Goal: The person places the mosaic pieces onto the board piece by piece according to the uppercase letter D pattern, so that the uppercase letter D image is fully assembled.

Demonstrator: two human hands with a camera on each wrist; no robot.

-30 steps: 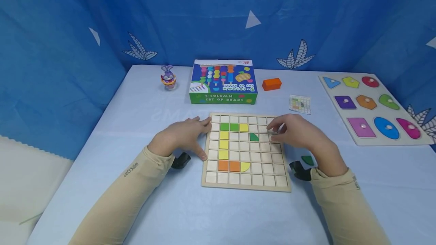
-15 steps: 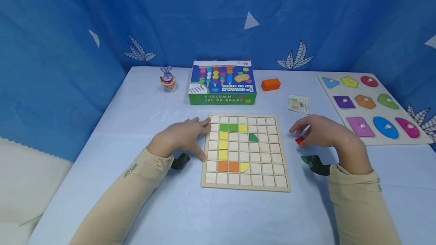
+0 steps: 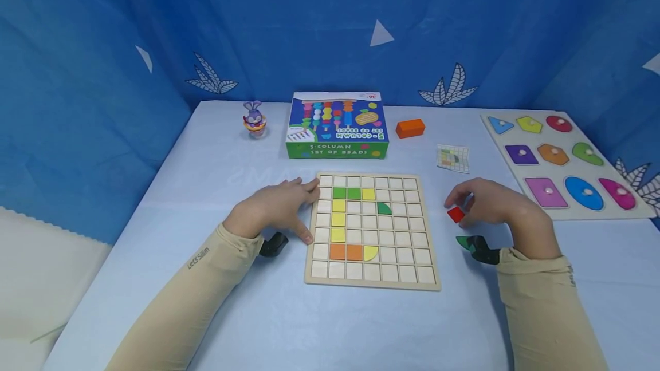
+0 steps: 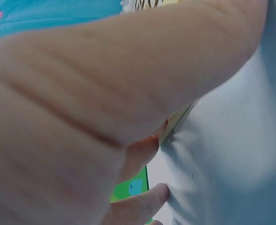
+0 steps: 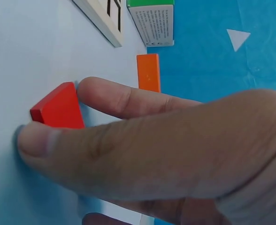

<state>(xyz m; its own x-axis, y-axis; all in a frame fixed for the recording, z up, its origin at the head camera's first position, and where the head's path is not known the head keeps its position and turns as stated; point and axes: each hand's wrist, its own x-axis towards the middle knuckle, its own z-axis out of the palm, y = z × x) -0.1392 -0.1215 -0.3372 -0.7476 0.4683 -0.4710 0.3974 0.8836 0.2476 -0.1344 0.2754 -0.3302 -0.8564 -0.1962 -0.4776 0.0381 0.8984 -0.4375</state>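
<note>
Between wrist-view fingertips [image 5: 34, 138], red tile [image 5: 58, 108]

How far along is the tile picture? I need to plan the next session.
Nine tiles sit in the grid board. The right hand has a red tile in its grip beside the board; the left hand rests on the board's edge. Most squares remain bare, and a green piece lies loose.

The head camera looks forward and down over both hands. Each wrist camera sits right against its hand (the left view mostly skin). Head and right wrist views share the red tile [image 3: 456, 214] between the right hand's fingers [image 5: 114, 96]
</note>
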